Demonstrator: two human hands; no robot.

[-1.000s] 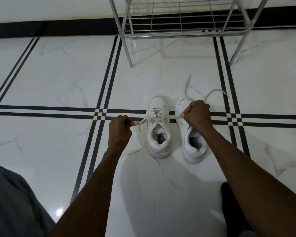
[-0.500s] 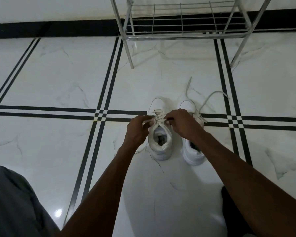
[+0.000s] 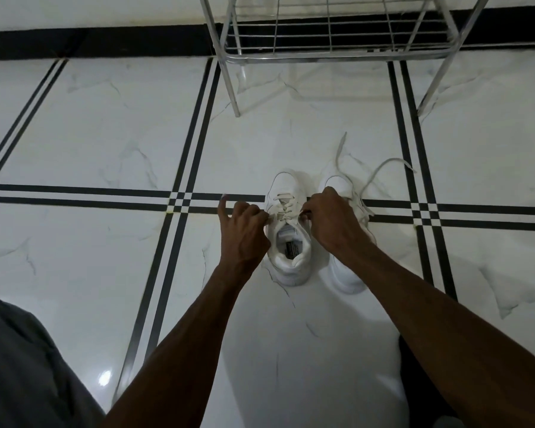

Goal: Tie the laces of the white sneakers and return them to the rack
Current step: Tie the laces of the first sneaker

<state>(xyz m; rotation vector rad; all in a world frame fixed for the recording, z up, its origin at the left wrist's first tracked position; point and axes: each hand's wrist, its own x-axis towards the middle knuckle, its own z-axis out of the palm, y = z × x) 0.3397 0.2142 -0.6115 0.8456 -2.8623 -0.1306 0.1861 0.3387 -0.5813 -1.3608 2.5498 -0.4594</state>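
The fingers (image 3: 261,216) of the left hand (image 3: 244,233) are pinched on a lace at the left side of the left sneaker (image 3: 288,233). One finger of that hand sticks out and points up and away. The fingers of the right hand (image 3: 331,220) are pinched on a lace too, at the right side of the same shoe. Both hands sit right at the top of the shoe, close to its opening, with the crossed laces (image 3: 284,208) between them.

The left sneaker stands flat on the floor (image 3: 105,134) with its toe pointing away from the person. The right sneaker (image 3: 346,273) stands just beside it, and the right hand and arm cover most of it. Its loose laces (image 3: 380,171) lie spread out on the floor past its toe. They are not tied.

The rack (image 3: 337,54) stands farther away, at the top, well apart from the shoes. It is made of shiny metal bars. Its bottom shelf has nothing on it that I can see.

The floor is white with black stripes that cross. The shoes sit on one of those stripes. A grey trouser leg (image 3: 19,366) shows at the bottom left.
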